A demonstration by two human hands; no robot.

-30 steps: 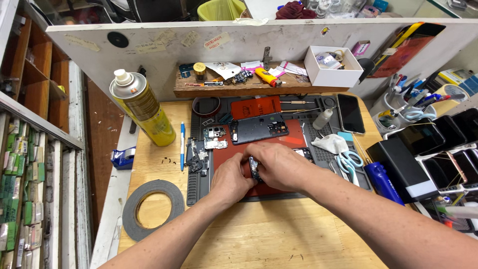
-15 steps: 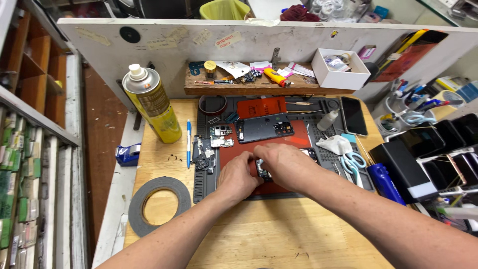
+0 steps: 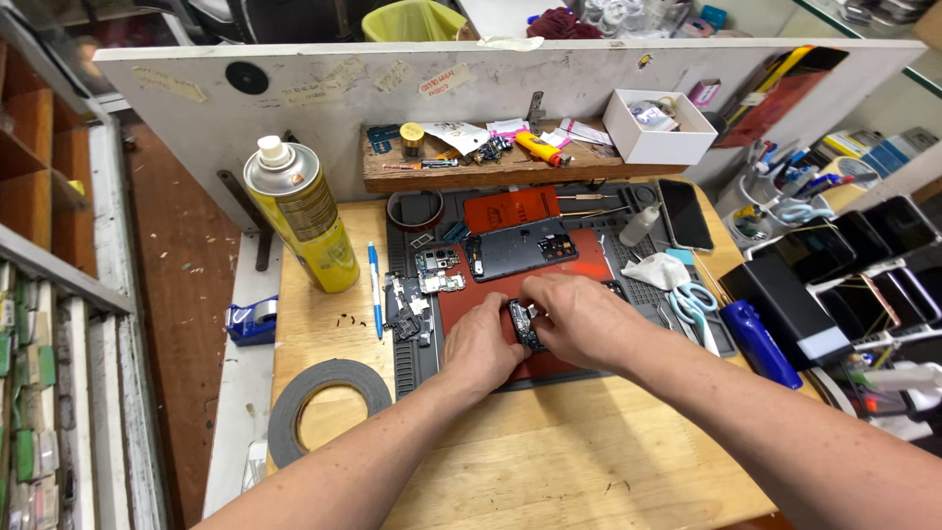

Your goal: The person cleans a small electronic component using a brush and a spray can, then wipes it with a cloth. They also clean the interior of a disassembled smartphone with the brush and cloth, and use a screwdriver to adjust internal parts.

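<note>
Fingers of both the left hand [image 3: 484, 345] and right hand [image 3: 574, 316] pinch a small dark phone part [image 3: 523, 324] between them, low over the red mat [image 3: 510, 314]. Smooth wooden table [image 3: 549, 461] lies bare toward the near edge; a ring of grey tape [image 3: 329, 407] rests left.

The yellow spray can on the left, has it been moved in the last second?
No. The yellow spray can stands beside the blue pen, as before; only the camera shifted.
</note>
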